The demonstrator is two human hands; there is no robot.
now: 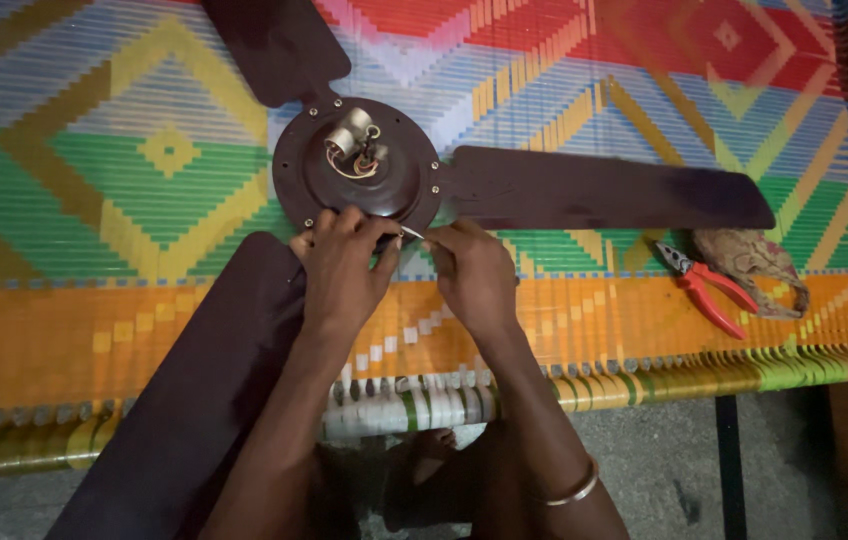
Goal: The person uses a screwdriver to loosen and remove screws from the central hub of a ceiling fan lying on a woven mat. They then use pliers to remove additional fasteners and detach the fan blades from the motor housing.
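Both grips, left hand (pixel 342 262) & right hand (pixel 472 272), pinched on small metal tool (pixel 411 232) at fan hub (pixel 356 166) rim (pliers (pixel 706 286) apart)

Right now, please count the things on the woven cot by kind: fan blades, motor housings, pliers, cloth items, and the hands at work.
Fan blades: 3
Motor housing: 1
Red-handled pliers: 1
Crumpled cloth: 1
Hands: 2, left hand and right hand, both at the housing rim, pinching a small metal piece
Total: 8
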